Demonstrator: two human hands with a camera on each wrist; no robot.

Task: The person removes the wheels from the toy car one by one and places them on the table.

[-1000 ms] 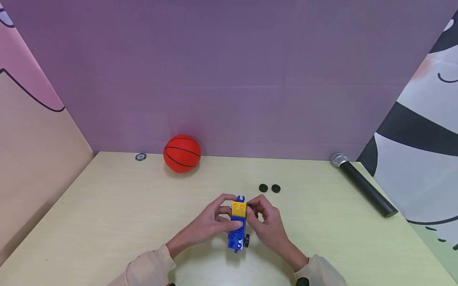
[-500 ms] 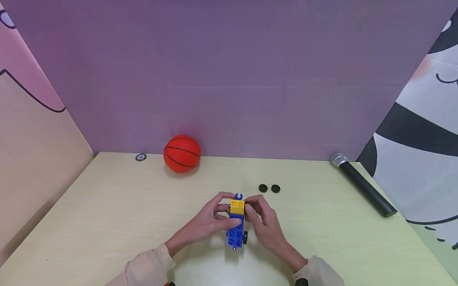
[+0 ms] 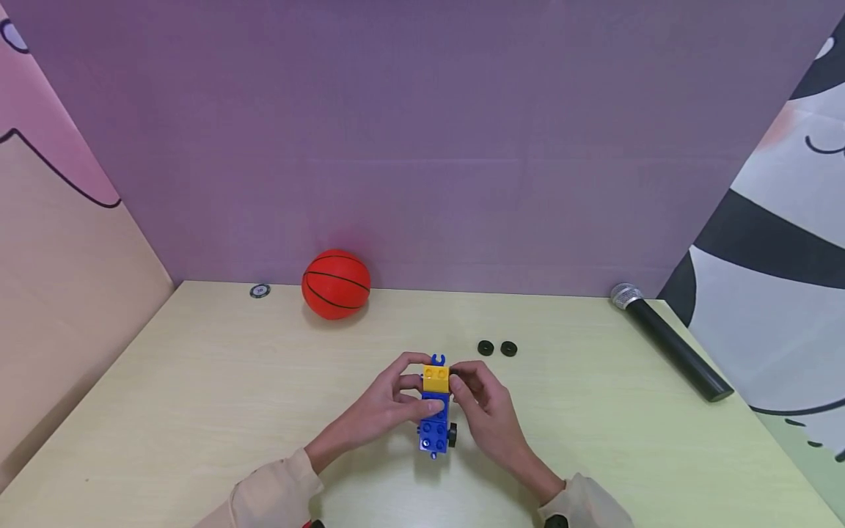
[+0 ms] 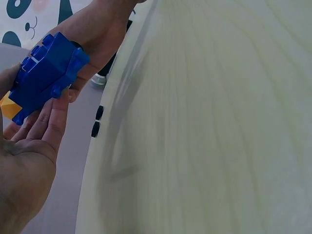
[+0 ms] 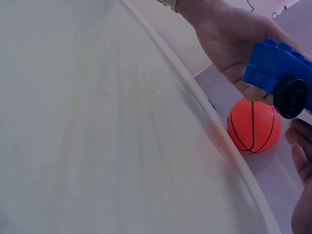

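A toy vehicle of blue building blocks (image 3: 433, 437) with a yellow block (image 3: 436, 378) on its far end is held above the table. My left hand (image 3: 379, 411) grips it from the left, thumb across the top. One black wheel (image 5: 291, 97) sits on its near right side. My right hand (image 3: 490, 411) pinches a small black piece, mostly hidden, that looks like another wheel, against the vehicle's right side by the yellow block. On the left side, bare blue axle pegs (image 4: 57, 91) show in the left wrist view.
Two loose black wheels (image 3: 485, 348) lie on the table (image 3: 218, 411) beyond my right hand. An orange-red toy basketball (image 3: 336, 284) and a round chip (image 3: 260, 291) are at the back left. A black microphone (image 3: 673, 345) lies at the right edge.
Both hands and the toy vehicle have shifted slightly away from me and a little left. Their grip looks the same, and the loose things on the table have stayed put.
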